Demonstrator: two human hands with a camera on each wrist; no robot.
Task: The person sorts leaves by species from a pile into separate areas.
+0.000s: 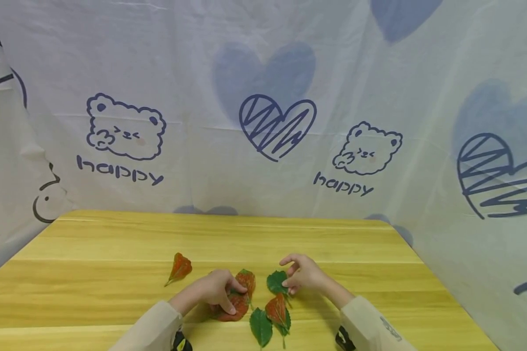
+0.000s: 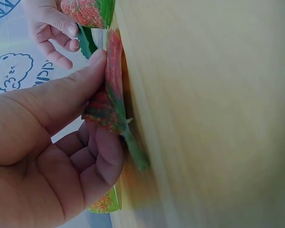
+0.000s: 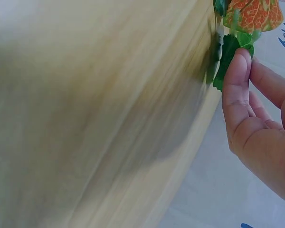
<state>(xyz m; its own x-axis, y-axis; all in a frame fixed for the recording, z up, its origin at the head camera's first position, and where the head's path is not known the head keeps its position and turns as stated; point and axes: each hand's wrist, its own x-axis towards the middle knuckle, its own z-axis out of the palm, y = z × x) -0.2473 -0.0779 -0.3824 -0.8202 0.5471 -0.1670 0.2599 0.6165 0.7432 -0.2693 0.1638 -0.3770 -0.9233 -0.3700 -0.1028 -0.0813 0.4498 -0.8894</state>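
My left hand point(image 1: 219, 287) pinches a red leaf point(image 1: 238, 308) between thumb and fingers, low over the table. In the left wrist view, that red leaf point(image 2: 115, 78) shows green mottling and a thick green stem pointing down. Just beyond it lies another red leaf point(image 1: 246, 279) with a green edge. My right hand point(image 1: 305, 274) pinches the edge of a dark green leaf point(image 1: 275, 282) with thumb and fingertip. The right wrist view shows this green leaf point(image 3: 225, 64) partly covered by the fingers, beside an orange-red leaf point(image 3: 256, 14).
Nearer me, a green leaf point(image 1: 261, 325) lies beside a red leaf point(image 1: 274, 308) that overlaps another green leaf point(image 1: 287, 319). A separate red leaf point(image 1: 181, 266) rests to the left on the wooden table point(image 1: 114, 243). A printed curtain point(image 1: 193, 161) hangs behind the table.
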